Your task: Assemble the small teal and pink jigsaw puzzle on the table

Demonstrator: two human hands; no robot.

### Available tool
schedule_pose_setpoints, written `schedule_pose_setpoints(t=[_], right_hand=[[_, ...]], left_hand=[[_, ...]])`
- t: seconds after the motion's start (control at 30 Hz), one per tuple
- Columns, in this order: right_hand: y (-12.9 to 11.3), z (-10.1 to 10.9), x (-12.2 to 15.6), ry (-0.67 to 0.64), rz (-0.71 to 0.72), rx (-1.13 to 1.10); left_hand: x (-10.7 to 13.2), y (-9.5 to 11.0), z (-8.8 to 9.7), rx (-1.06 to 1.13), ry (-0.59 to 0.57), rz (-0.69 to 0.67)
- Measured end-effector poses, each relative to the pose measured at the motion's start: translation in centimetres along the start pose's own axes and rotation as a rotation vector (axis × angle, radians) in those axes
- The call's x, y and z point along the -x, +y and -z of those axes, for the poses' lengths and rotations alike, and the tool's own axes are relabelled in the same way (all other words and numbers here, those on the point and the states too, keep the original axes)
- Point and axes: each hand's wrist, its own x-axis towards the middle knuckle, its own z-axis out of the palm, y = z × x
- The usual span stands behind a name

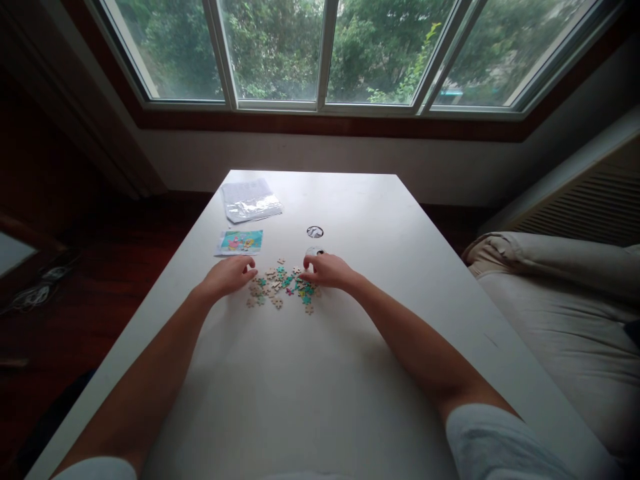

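Several small jigsaw pieces (280, 287), some face up in teal and pink, some showing plain backs, lie scattered on the white table (320, 400). My left hand (229, 275) rests at the left edge of the pile, fingers curled down and touching the pieces. On the right edge of the pile my right hand (327, 270) has its fingertips pinched onto a piece. A small colourful reference picture (241, 242) lies just beyond my left hand.
A clear plastic bag (250, 200) lies at the table's far left. A round cable hole (315, 232) sits in the tabletop beyond the pile. A beige cushioned seat (565, 300) stands to the right, dark wooden floor to the left, windows ahead.
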Motion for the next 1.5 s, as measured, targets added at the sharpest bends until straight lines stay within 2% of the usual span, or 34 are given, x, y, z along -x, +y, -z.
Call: schedule_pose_setpoints(t=[0.13,0.27,0.43,0.57,0.77,0.97,1.2,1.5], right_hand=[[-1.1,-0.4,0.7,-0.054,-0.015,0.117],[-2.1,-1.2,1.0,-0.022,0.01,0.17],[-2.5,-2.0,0.5,0.007,-0.006,0.159],[-1.9,-2.6,-0.1,0.044,0.051,0.016],[-0.9,-3.7,-0.9,0.154,0.14,-0.25],[-0.3,-4.4,-1.6,0.213,0.163,-0.461],[-0.3,-4.9,-1.7,0.254,0.201,-0.569],[-0.8,-5.2,-1.5,0.312,0.21,-0.684]], left_hand=[[0.8,0.2,0.6,-0.023,-0.138,-0.014],[1.4,1.8,0.0,-0.056,-0.233,-0.073],[1.5,3.6,-1.3,-0.075,-0.183,-0.11],[1.1,4.3,-1.7,-0.076,-0.154,-0.148],[0.8,4.5,-1.8,-0.111,-0.131,-0.189],[0.8,4.5,-1.7,-0.156,-0.131,-0.192],[0.8,4.6,-1.7,-0.191,-0.15,-0.194],[0.8,4.7,-1.2,-0.221,-0.096,-0.174]])
